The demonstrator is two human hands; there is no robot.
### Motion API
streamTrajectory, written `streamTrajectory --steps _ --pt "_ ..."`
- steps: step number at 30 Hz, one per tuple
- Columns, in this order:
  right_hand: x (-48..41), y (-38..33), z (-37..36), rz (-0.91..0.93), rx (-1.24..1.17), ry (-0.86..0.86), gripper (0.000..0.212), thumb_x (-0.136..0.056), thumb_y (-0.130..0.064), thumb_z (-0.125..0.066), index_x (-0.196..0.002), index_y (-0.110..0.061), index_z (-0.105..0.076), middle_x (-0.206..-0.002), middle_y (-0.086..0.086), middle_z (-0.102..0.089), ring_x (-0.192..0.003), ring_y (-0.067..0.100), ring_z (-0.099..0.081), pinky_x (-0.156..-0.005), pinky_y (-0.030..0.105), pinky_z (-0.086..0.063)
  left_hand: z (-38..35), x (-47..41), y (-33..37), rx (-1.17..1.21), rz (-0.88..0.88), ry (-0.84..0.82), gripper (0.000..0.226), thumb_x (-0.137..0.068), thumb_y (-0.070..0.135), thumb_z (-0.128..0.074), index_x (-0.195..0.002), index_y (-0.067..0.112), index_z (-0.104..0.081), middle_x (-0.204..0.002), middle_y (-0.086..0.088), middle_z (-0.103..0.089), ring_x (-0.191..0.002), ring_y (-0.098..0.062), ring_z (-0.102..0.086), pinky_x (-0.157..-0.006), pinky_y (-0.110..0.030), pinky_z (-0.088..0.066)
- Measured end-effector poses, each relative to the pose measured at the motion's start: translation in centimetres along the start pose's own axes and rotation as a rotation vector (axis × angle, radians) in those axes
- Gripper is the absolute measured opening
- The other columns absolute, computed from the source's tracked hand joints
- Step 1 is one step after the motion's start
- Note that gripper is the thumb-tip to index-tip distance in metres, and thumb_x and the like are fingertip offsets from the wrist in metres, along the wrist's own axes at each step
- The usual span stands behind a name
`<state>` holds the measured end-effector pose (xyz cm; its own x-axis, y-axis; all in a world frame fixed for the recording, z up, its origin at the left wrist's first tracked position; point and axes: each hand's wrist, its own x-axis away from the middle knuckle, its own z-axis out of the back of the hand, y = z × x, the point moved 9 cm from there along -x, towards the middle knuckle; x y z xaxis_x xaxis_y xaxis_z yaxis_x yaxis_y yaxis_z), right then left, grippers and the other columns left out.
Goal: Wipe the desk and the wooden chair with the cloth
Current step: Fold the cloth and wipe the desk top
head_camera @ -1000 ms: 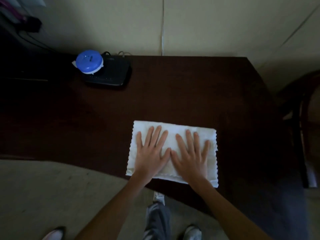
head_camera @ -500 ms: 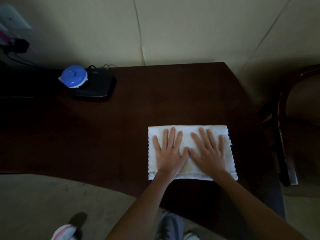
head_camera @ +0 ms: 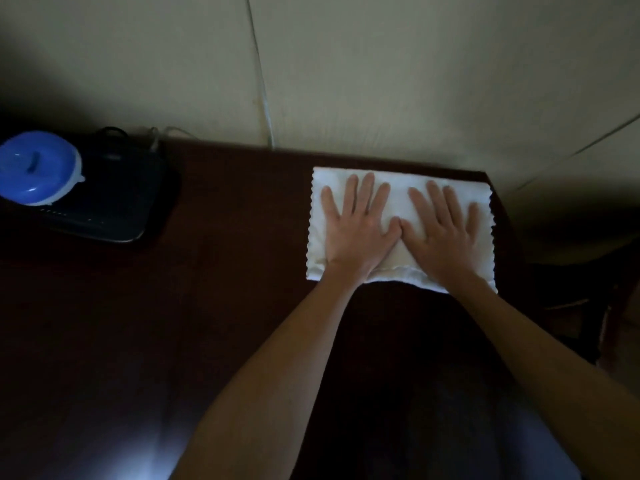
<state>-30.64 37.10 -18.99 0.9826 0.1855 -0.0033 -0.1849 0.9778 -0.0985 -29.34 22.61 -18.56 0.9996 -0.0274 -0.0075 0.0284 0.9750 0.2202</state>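
My bare forearms reach out over the dark brown wooden desk [head_camera: 225,289]. My left hand [head_camera: 356,230] and right hand [head_camera: 441,233] lie flat, fingers spread, thumbs touching, both pressing down on the folded white cloth with zigzag edges [head_camera: 400,197]. The cloth lies under my palms at the desk's far right corner, close to the pale wall [head_camera: 381,81]. Far left, a round blue-lidded container [head_camera: 38,168] sits on a flat black device [head_camera: 114,202].

Both hands, left [head_camera: 356,230] and right [head_camera: 443,233], press the cloth [head_camera: 398,188] flat on the desk [head_camera: 225,289].
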Motion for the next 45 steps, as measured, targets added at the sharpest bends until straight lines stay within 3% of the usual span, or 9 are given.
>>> streamTrajectory --steps 8,25,28,31,35,38,41,43,45 --pt "1.2 0.7 0.8 -0.036 -0.006 -0.027 0.074 -0.088 -0.064 -0.015 -0.154 -0.031 -0.018 -0.163 0.001 -0.012 -0.15 0.025 -0.01 -0.117 0.06 -0.004 0.1 -0.2 1.0 -0.045 -0.074 -0.01 0.068 -0.096 0.058 -0.022 -0.155 0.026 -0.02 -0.165 0.0 -0.012 -0.152 -0.023 -0.007 -0.119 -0.06 -0.004" --pt "34.1 4.4 1.8 0.035 -0.037 -0.031 0.066 -0.091 -0.061 -0.042 -0.147 -0.027 -0.04 -0.157 0.005 -0.031 -0.145 0.028 -0.027 -0.112 0.062 -0.023 -1.7 31.9 11.9 -0.027 -0.038 -0.178 0.065 -0.094 0.053 -0.037 -0.152 0.024 -0.034 -0.163 -0.003 -0.023 -0.151 -0.026 -0.016 -0.118 -0.062 -0.014" --pt "36.3 5.0 2.8 0.032 -0.046 -0.077 0.064 -0.09 -0.06 -0.04 -0.145 -0.027 -0.043 -0.155 0.005 -0.035 -0.143 0.029 -0.033 -0.111 0.062 -0.027 -1.6 33.7 12.9 -0.056 -0.025 -0.214 0.067 -0.095 0.054 -0.034 -0.155 0.026 -0.024 -0.165 -0.002 -0.013 -0.153 -0.025 -0.007 -0.12 -0.06 -0.004" --pt "36.9 4.7 3.7 0.065 -0.048 -0.15 0.067 -0.092 -0.058 -0.033 -0.149 -0.024 -0.035 -0.158 0.006 -0.027 -0.147 0.029 -0.023 -0.116 0.06 -0.012 -0.7 34.2 13.1 -0.012 -0.08 -0.271 0.07 -0.097 0.058 -0.032 -0.157 0.027 -0.013 -0.166 0.002 -0.001 -0.153 -0.021 0.005 -0.122 -0.048 0.006" --pt "39.5 2.4 3.6 0.238 -0.157 -0.231 0.073 -0.094 -0.062 -0.033 -0.154 -0.021 -0.02 -0.163 0.0 -0.009 -0.15 0.019 -0.001 -0.117 0.051 0.009 2.3 37.3 13.4 -0.001 -0.29 -0.213 0.074 -0.091 0.067 -0.035 -0.149 0.021 -0.038 -0.157 -0.002 -0.034 -0.146 -0.024 -0.03 -0.119 -0.045 -0.026" --pt "42.0 1.8 2.6 0.285 -0.134 -0.321 0.087 -0.087 -0.073 -0.034 -0.155 -0.023 -0.01 -0.163 -0.001 0.004 -0.15 0.021 0.009 -0.118 0.053 0.008 0.7 40.3 11.6 -0.006 -0.341 -0.357 0.084 -0.089 0.072 -0.041 -0.156 0.025 -0.02 -0.163 0.005 -0.015 -0.151 -0.016 -0.011 -0.123 -0.036 -0.008" --pt "42.6 2.0 3.1 0.29 -0.055 -0.286 0.087 -0.083 -0.068 -0.054 -0.151 -0.019 -0.031 -0.162 0.004 -0.017 -0.149 0.027 -0.013 -0.117 0.058 -0.013 0.6 40.8 11.5 -0.029 -0.404 -0.326 0.079 -0.091 0.069 -0.038 -0.155 0.025 -0.022 -0.162 0.008 -0.013 -0.15 -0.013 -0.01 -0.122 -0.03 -0.005" --pt "42.1 1.6 4.7 0.297 -0.043 -0.189 0.066 -0.075 -0.055 -0.074 -0.127 -0.017 -0.063 -0.143 0.005 -0.053 -0.134 0.027 -0.048 -0.105 0.055 -0.041 1.6 40.5 12.2 -0.08 -0.449 -0.202 0.064 -0.093 0.056 -0.044 -0.145 0.019 -0.046 -0.154 0.001 -0.041 -0.141 -0.019 -0.039 -0.117 -0.034 -0.032" --pt "41.4 1.0 6.2 0.311 0.002 -0.102 0.041 -0.073 -0.04 -0.082 -0.107 -0.019 -0.073 -0.125 0.003 -0.067 -0.119 0.023 -0.062 -0.093 0.043 -0.054 2.3 40.4 13.0 -0.144 -0.503 -0.092 0.049 -0.087 0.041 -0.067 -0.127 0.013 -0.064 -0.136 -0.005 -0.061 -0.124 -0.023 -0.06 -0.101 -0.04 -0.052"
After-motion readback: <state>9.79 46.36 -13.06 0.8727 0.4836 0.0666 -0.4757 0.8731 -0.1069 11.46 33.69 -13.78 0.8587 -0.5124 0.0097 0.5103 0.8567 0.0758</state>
